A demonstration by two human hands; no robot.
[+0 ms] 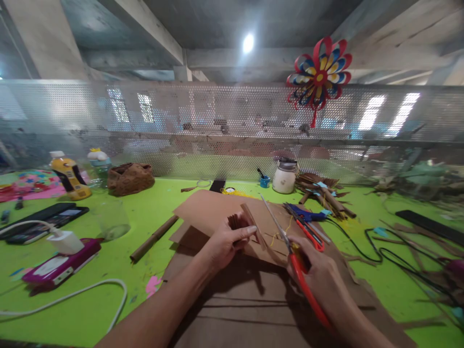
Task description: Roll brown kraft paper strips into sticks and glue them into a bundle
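Note:
Between the thumb and fingers of my left hand [228,239] is a folded strip of brown paper [253,224], with a fringed, pleated part standing up behind the thumb. My right hand [313,263] grips red-handled scissors [297,270], their blades pointing up and away, just right of the strip. Whether the blades are slightly parted is hard to make out. Beneath both hands lie large sheets of brown paper [232,299]. Beside the right hand rest a blue glue gun [308,213] and another red-handled tool [308,234].
A rolled paper tube [154,239] and a clear cup [110,220] lie left, near a purple power strip [65,263]. At the back stand a white jar [285,178] and a pile of brown paper pieces [326,193]. A black cord [379,251] crosses the right side.

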